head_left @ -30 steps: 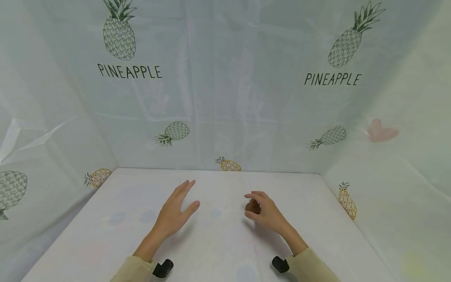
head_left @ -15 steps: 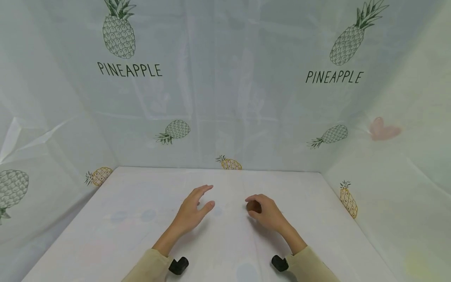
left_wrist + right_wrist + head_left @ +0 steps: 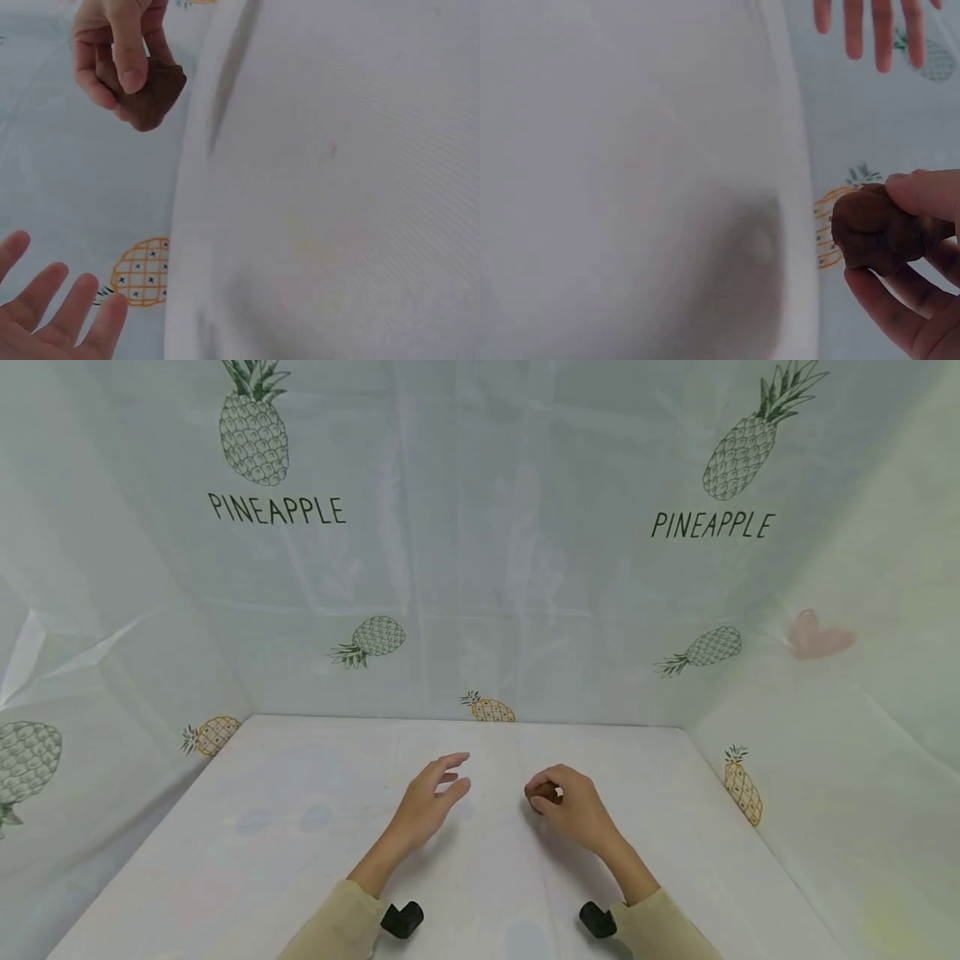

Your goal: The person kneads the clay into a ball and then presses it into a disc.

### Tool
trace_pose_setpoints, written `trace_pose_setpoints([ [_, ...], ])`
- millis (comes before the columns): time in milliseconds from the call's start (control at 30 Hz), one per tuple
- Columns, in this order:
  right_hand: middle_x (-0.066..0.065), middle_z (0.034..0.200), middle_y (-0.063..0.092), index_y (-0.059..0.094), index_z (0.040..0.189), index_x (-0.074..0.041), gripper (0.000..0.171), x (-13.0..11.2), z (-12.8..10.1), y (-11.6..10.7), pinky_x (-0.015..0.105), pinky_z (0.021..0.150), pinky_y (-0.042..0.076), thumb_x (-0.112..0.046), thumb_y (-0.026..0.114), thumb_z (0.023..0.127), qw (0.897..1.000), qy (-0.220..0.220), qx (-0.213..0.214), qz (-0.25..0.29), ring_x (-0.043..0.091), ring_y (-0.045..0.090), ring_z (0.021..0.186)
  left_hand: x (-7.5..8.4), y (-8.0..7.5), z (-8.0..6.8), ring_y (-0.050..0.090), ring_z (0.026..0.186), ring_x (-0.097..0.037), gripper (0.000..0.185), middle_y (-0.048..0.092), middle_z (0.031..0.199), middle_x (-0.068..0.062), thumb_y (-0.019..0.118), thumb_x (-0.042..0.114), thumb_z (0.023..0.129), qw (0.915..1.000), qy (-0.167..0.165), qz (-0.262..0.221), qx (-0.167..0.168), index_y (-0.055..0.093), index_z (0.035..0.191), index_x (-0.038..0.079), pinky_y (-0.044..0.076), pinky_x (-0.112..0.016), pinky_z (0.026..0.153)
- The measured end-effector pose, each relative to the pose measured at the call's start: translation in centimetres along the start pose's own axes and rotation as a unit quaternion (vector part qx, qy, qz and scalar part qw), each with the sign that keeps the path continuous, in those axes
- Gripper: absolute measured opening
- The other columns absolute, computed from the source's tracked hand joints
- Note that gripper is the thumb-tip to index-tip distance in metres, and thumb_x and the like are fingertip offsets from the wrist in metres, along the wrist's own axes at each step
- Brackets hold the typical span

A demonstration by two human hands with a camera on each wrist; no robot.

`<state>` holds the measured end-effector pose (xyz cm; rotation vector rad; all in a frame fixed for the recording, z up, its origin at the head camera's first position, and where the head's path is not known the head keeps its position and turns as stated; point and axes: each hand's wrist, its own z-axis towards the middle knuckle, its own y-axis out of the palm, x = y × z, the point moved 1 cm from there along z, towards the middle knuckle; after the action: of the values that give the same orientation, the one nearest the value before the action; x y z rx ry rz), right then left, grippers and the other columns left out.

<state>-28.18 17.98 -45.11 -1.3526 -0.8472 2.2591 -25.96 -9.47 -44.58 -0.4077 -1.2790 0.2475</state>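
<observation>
My right hand (image 3: 580, 812) pinches a small brown lump (image 3: 875, 231) between thumb and fingers, over the white table (image 3: 480, 877). In the right wrist view the lump looks rounded and bumpy with creases, and its far end is covered by the thumb and fingers. Seen from the left wrist, the same brown lump (image 3: 159, 94) tapers to a blunt lower end. My left hand (image 3: 422, 807) hovers to the left of it, palm turned toward the right hand, with fingers and thumb apart and nothing in them. A gap separates the two hands.
A pale curtain (image 3: 480, 568) printed with pineapples hangs behind the table and along both sides. Black wrist cameras (image 3: 402, 920) sit at the sleeve cuffs. Soft shadows of the arms fall on the tabletop.
My left hand has moved right, closer to the right hand. My right hand stays nearly in place, its fingers now closer together and the brown lump turned within them.
</observation>
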Motion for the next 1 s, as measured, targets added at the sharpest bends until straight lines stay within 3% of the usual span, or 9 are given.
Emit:
trace_pose_setpoints([
  [200, -0.005, 0.102, 0.073, 0.077, 0.108, -0.015, 0.026, -2.0, 0.6, -1.6, 0.026, 0.078, 0.062, 0.002, 0.083, 0.09, 0.998, -0.036, 0.027, 0.039, 0.011, 0.071, 0.091, 1.5, -0.4, 0.9, 0.058, 0.135, -0.026, 0.041, 0.058, 0.152, 0.0, 0.054, 0.036, 0.112, 0.9972, -0.013, -0.072, 0.015, 0.058, 0.151, 0.024, 0.051, -0.053, 0.11],
  [400, -0.008, 0.105, 0.073, 0.077, 0.111, -0.019, 0.024, -4.4, 0.9, -2.5, 0.029, 0.077, 0.063, -0.004, 0.082, 0.094, 0.996, -0.052, 0.042, 0.063, 0.01, 0.071, 0.093, 3.0, -1.0, 1.7, 0.053, 0.142, -0.032, 0.044, 0.056, 0.154, -0.003, 0.044, 0.043, 0.114, 0.9885, -0.01, -0.15, 0.018, 0.056, 0.151, 0.023, 0.042, -0.057, 0.118],
  [733, -0.002, 0.108, 0.075, 0.077, 0.112, -0.017, 0.018, -7.6, 1.7, -2.4, 0.031, 0.073, 0.063, -0.014, 0.083, 0.095, 0.986, -0.059, 0.072, 0.14, 0.016, 0.072, 0.093, 4.7, -1.2, 2.5, 0.038, 0.15, -0.031, 0.059, 0.043, 0.163, -0.007, 0.026, 0.051, 0.115, 0.9741, 0.032, -0.223, 0.021, 0.043, 0.161, 0.019, 0.025, -0.062, 0.124],
  [1000, -0.002, 0.109, 0.075, 0.076, 0.115, -0.018, 0.019, -9.9, 2.2, -2.3, 0.032, 0.08, 0.062, -0.015, 0.081, 0.097, 0.982, -0.061, 0.08, 0.159, 0.014, 0.073, 0.097, 6.4, -1.2, 2.5, 0.026, 0.154, -0.026, 0.062, 0.036, 0.167, -0.001, 0.021, 0.053, 0.114, 0.9685, 0.08, -0.234, 0.034, 0.034, 0.165, 0.021, 0.015, -0.06, 0.127],
])
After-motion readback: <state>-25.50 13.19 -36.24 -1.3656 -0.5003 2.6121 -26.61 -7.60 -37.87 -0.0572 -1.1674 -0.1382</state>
